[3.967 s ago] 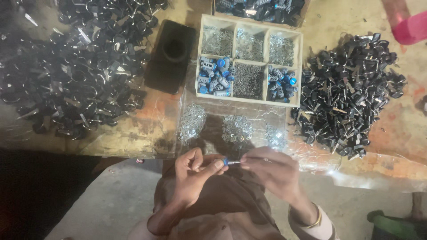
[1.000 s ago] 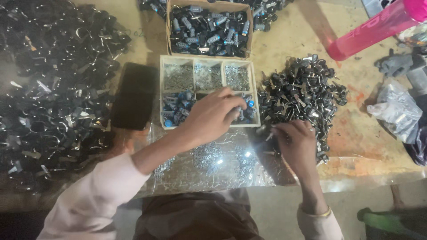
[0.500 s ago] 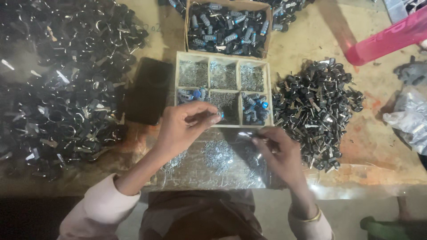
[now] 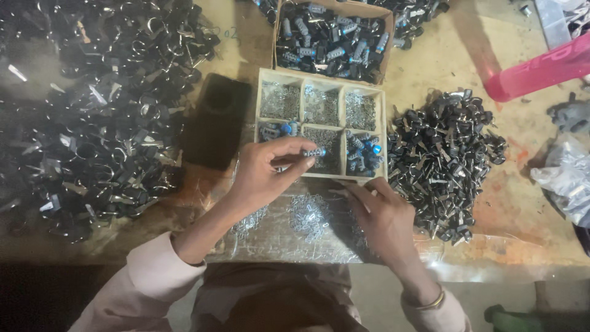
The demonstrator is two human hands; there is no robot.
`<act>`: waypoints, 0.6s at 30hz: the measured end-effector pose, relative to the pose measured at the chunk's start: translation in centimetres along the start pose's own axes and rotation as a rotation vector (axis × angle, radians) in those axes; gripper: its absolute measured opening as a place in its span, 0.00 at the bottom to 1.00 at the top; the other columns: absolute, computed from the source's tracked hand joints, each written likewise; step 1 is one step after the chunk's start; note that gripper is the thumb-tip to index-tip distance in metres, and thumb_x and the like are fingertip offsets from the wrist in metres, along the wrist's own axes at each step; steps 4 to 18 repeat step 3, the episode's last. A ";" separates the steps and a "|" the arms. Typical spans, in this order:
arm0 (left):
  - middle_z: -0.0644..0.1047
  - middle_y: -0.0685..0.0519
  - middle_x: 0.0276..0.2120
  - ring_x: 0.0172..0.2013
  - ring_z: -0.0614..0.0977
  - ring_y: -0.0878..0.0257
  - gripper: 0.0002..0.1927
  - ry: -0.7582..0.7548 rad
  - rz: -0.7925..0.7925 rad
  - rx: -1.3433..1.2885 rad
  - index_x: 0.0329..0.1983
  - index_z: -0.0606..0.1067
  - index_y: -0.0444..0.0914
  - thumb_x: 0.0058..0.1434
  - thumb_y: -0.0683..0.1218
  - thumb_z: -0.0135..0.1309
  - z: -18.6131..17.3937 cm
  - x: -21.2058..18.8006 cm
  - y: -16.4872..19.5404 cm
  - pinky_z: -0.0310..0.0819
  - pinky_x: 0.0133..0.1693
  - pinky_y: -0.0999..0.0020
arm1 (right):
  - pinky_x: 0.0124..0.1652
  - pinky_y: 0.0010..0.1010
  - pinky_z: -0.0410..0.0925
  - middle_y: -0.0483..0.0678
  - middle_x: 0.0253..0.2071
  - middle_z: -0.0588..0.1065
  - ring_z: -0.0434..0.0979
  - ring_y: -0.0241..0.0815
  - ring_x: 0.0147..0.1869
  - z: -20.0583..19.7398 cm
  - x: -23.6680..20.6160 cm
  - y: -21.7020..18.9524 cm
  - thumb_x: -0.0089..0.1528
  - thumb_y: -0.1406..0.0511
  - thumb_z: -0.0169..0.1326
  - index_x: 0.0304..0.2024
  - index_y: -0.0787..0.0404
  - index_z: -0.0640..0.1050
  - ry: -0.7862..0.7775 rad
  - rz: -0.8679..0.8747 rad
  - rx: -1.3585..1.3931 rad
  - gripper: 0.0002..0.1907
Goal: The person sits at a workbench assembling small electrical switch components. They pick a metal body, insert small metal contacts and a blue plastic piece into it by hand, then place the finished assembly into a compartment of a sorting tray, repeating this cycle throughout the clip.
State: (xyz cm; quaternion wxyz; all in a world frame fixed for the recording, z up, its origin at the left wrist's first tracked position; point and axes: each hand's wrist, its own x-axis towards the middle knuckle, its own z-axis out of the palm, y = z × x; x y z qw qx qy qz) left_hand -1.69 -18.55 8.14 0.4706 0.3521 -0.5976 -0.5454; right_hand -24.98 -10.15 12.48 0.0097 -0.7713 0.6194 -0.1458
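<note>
My left hand [image 4: 265, 171] pinches a small grey cylindrical part with a blue tip [image 4: 315, 152] just above the front edge of a pale compartment tray [image 4: 382, 132]. The tray's cells hold small silver metal pieces and more blue-tipped parts. My right hand [image 4: 382, 216] rests palm down on a clear plastic sheet [image 4: 276, 237] strewn with small silver pieces [image 4: 309, 212], its fingers touching them; whether it holds one I cannot tell. A heap of black metal parts [image 4: 445, 160] lies right beside that hand.
A cardboard box [image 4: 335, 38] of grey and blue cylinders stands behind the tray. A black block [image 4: 216, 123] sits left of the tray, beyond it a big pile of black clips [image 4: 92, 110]. A pink bottle [image 4: 541, 67] and a crumpled plastic bag [image 4: 565, 175] lie right.
My left hand has drawn back from the tray's blue-part cell toward me, holding one blue-tipped part. My right hand has shifted from the black heap onto the silver pieces.
</note>
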 end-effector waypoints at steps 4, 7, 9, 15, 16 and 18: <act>0.86 0.51 0.44 0.44 0.87 0.68 0.13 0.020 0.006 -0.037 0.52 0.80 0.36 0.65 0.39 0.61 0.2 0.0 -0.5 0.84 0.46 0.74 | 0.32 0.33 0.72 0.42 0.38 0.77 0.81 0.43 0.33 -0.3 1.7 0.4 0.64 0.64 0.62 0.44 0.54 0.84 0.022 -0.037 0.127 0.07; 0.86 0.51 0.44 0.44 0.87 0.68 0.13 0.020 0.006 -0.037 0.52 0.80 0.36 0.65 0.39 0.61 0.2 0.0 -0.5 0.84 0.46 0.74 | 0.32 0.33 0.72 0.42 0.38 0.77 0.81 0.43 0.33 -0.3 1.7 0.4 0.64 0.64 0.62 0.44 0.54 0.84 0.022 -0.037 0.127 0.07; 0.86 0.51 0.44 0.44 0.87 0.68 0.13 0.020 0.006 -0.037 0.52 0.80 0.36 0.65 0.39 0.61 0.2 0.0 -0.5 0.84 0.46 0.74 | 0.32 0.33 0.72 0.42 0.38 0.77 0.81 0.43 0.33 -0.3 1.7 0.4 0.64 0.64 0.62 0.44 0.54 0.84 0.022 -0.037 0.127 0.07; 0.86 0.51 0.44 0.44 0.87 0.68 0.13 0.020 0.006 -0.037 0.52 0.80 0.36 0.65 0.39 0.61 0.2 0.0 -0.5 0.84 0.46 0.74 | 0.32 0.33 0.72 0.42 0.38 0.77 0.81 0.43 0.33 -0.3 1.7 0.4 0.64 0.64 0.62 0.44 0.54 0.84 0.022 -0.037 0.127 0.07; 0.86 0.51 0.44 0.44 0.87 0.68 0.13 0.020 0.006 -0.037 0.52 0.80 0.36 0.65 0.39 0.61 0.2 0.0 -0.5 0.84 0.46 0.74 | 0.32 0.33 0.72 0.42 0.38 0.77 0.81 0.43 0.33 -0.3 1.7 0.4 0.64 0.64 0.62 0.44 0.54 0.84 0.022 -0.037 0.127 0.07; 0.86 0.51 0.44 0.44 0.87 0.68 0.13 0.020 0.006 -0.037 0.52 0.80 0.36 0.65 0.39 0.61 0.2 0.0 -0.5 0.84 0.46 0.74 | 0.32 0.33 0.72 0.42 0.38 0.77 0.81 0.43 0.33 -0.3 1.7 0.4 0.64 0.64 0.62 0.44 0.54 0.84 0.022 -0.037 0.127 0.07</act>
